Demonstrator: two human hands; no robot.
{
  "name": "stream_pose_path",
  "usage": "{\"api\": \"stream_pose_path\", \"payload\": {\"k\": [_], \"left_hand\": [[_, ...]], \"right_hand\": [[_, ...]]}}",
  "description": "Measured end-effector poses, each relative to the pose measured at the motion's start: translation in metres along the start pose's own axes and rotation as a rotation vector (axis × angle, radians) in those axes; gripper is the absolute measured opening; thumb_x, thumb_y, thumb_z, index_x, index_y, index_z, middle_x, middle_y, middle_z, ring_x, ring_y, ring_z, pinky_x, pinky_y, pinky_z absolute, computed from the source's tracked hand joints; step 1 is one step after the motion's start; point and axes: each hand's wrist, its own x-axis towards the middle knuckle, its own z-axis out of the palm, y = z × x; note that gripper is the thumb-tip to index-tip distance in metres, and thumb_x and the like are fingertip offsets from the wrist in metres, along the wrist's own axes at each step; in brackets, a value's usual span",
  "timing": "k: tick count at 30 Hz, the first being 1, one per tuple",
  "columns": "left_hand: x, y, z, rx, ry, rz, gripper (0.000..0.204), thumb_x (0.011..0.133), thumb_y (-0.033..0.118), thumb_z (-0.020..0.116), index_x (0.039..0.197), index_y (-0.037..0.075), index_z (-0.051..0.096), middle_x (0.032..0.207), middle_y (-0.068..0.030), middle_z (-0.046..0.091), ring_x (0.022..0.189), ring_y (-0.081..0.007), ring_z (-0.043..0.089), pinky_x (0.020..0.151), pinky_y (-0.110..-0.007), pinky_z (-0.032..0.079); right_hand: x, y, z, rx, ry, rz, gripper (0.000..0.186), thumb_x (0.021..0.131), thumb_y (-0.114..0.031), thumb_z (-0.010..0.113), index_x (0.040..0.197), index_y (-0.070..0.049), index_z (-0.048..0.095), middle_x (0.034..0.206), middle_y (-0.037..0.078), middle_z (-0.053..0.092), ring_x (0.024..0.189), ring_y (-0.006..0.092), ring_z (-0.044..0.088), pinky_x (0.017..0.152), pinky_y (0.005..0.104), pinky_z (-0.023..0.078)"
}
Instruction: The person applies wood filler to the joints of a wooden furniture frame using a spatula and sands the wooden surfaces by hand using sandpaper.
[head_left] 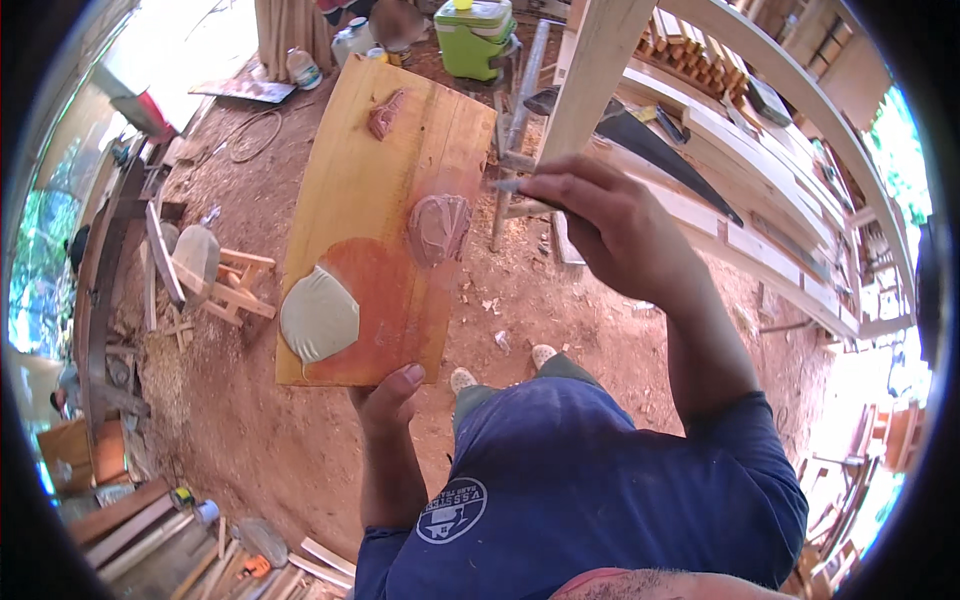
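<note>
My left hand (390, 405) is closed on the lower edge of a yellow-orange wooden board (355, 190), its thumb on top. On the board lie a pale cream patch of paste (319, 312) at lower left, a pinkish paste mound (438, 228) at right and a smaller reddish lump (386, 113) near the top. My right hand (605, 220) is closed on a small grey spreader (508, 187), raised just beside the board's right edge. Much of the spreader is hidden by my fingers.
Timber framing (590, 80) with stacked planks (730, 150) stands at right. A green cooler (473, 45) and jugs (302, 67) sit at the back. A wooden stool (240, 285) is at left. Scrap boards (130, 530) lie at lower left, and shavings cover the dirt floor (530, 420).
</note>
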Motion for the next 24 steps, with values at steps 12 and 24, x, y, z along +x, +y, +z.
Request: {"api": "stream_pose_path", "payload": {"k": [12, 24], "left_hand": [[0.018, 0.0, -0.05, -0.015, -0.187, -0.142, 0.088, 0.065, 0.003, 0.063, 0.151, 0.002, 0.045, 0.151, -0.0165, 0.051, 0.145, -0.0367, 0.045, 0.123, -0.055, 0.032], [0.018, -0.014, -0.044, -0.212, -0.18, -0.237, 0.077, 0.071, -0.004, 0.065, 0.146, 0.0, 0.049, 0.145, -0.0119, 0.055, 0.139, -0.0276, 0.051, 0.118, -0.047, 0.037]], "right_hand": [[0.02, -0.006, 0.015, -0.103, -0.116, 0.183, 0.042, 0.083, 0.01, 0.06, 0.12, -0.005, 0.072, 0.116, 0.012, 0.07, 0.108, 0.0369, 0.067, 0.093, 0.0442, 0.054], [0.009, -0.027, 0.039, -0.191, -0.301, 0.157, 0.031, 0.083, -0.002, 0.065, 0.111, -0.008, 0.076, 0.112, 0.004, 0.071, 0.106, 0.0303, 0.066, 0.092, 0.0442, 0.053]]}}
